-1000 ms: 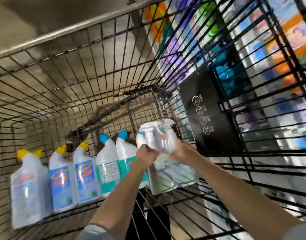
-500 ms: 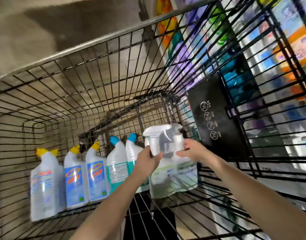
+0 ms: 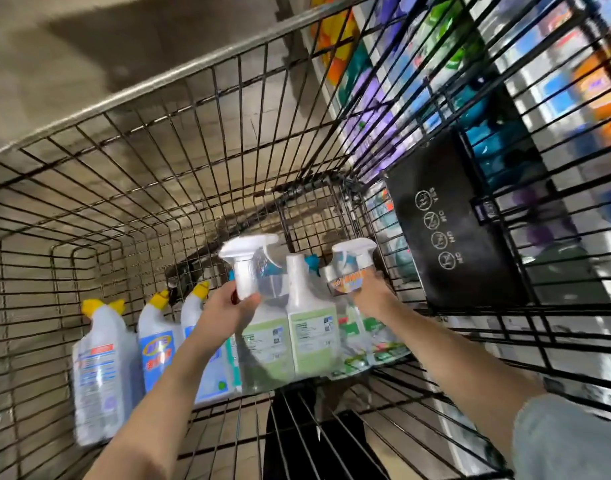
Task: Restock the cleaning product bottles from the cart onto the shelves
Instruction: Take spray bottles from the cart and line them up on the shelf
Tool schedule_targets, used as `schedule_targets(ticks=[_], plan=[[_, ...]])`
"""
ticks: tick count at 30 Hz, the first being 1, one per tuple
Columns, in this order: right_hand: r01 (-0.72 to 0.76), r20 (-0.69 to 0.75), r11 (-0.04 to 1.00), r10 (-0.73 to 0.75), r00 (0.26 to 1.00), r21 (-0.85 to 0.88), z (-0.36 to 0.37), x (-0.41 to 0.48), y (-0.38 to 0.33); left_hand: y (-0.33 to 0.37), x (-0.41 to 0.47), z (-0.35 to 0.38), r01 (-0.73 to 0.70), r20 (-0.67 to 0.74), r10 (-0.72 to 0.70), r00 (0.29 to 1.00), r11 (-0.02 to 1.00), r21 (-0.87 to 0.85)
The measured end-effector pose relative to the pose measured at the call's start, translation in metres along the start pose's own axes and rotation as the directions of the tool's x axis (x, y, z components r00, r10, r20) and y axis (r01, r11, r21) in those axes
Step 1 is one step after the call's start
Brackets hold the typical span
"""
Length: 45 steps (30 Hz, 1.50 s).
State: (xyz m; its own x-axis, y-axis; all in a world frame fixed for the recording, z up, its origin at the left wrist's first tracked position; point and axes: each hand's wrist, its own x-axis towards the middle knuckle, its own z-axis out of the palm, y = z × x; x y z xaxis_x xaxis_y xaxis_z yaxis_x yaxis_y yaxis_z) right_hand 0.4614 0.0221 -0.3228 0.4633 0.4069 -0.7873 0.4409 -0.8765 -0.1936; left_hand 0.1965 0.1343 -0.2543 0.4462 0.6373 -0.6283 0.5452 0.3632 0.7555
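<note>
Both arms reach forward and down into the wire cart (image 3: 193, 72), forearms bare, with a grey sleeve (image 3: 567, 441) showing on the right arm. The left hand (image 3: 228, 311) has its fingers and thumb curled round the white neck of the left spray bottle pack (image 3: 267, 344), just under the trigger head. The right hand (image 3: 373, 296) holds the right spray bottle pack (image 3: 366, 336) at the neck, below its orange and blue tag; it is blurred, so how its fingers lie is unclear.

The two packs sit side by side between the hands, touching or nearly so, at the far end of the cart's floor. I cannot tell whether their bases rest on the wires. Each pack stands roughly upright, long axis running from base to white trigger head, with the heads on top. The left pack is wrapped in clear film and has green labels facing the camera.

To the left, yellow-capped bottles (image 3: 96, 372) stand in a row against the cart wall. A black sign (image 3: 446, 230) hangs on the cart's right side, with blurred shelves (image 3: 556, 81) beyond.
</note>
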Motion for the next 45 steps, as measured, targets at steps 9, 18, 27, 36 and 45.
schedule_targets(ticks=[9, 18, 27, 36, 45], plan=[[-0.081, -0.098, 0.997, 0.082, 0.992, 0.013, -0.006, 0.026, 0.002, -0.018, 0.011, -0.025, 0.019, 0.028, -0.020, 0.999, 1.000, 0.022], [0.027, 0.094, 0.863, -0.086, 0.992, 0.504, -0.024, 0.011, 0.005, -0.032, 0.011, -0.033, 0.116, -0.060, -0.117, 0.991, 0.993, -0.018], [0.095, 0.146, 0.915, -0.164, 0.976, 0.391, -0.050, -0.038, -0.010, -0.021, 0.002, -0.015, 0.170, -0.182, -0.161, 0.970, 0.985, 0.036], [0.205, -0.084, 0.975, -0.211, 0.974, -0.080, -0.053, -0.110, -0.035, 0.005, -0.038, -0.011, 0.089, -0.211, -0.010, 0.977, 0.926, 0.367], [0.266, -0.378, 0.961, -0.274, 0.884, -0.074, -0.093, -0.198, -0.044, 0.084, -0.114, -0.016, -0.102, -0.318, 0.299, 0.900, 0.852, 0.513]])
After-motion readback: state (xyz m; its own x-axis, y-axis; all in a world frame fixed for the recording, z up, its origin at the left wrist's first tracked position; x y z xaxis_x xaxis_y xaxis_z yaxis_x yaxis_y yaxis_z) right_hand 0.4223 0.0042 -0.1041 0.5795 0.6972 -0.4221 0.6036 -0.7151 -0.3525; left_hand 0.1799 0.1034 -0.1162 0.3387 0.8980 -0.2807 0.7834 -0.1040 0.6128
